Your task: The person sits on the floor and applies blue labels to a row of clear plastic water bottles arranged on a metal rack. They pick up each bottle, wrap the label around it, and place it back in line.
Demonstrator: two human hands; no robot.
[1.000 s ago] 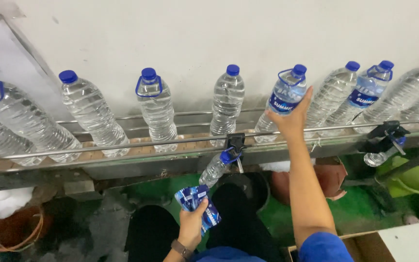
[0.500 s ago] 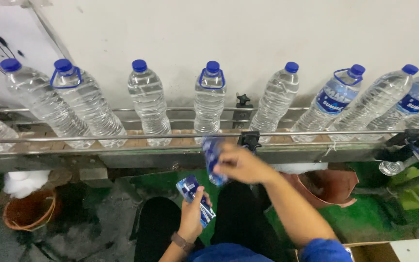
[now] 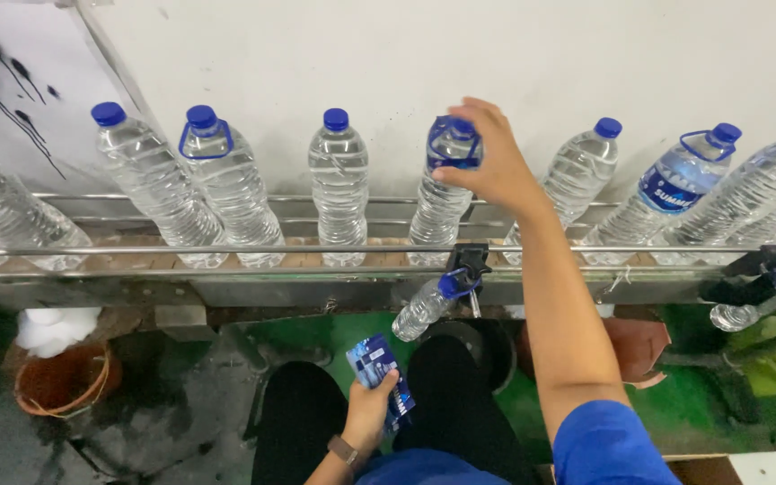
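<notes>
Right hand [image 3: 487, 157] raised at the end of an outstretched arm, fingers curled over the neck of a clear water bottle [image 3: 442, 193], pinching a blue label sleeve [image 3: 454, 153] just under the blue cap; bottle upright on the conveyor [image 3: 316, 260], fourth in a row of like bottles against the white wall. Left hand [image 3: 372, 409] low over the lap, fingers closed round a stack of blue labels [image 3: 377, 368]; small bottle [image 3: 426, 305] clipped under the rail; orange bucket [image 3: 60, 382] at floor level.
</notes>
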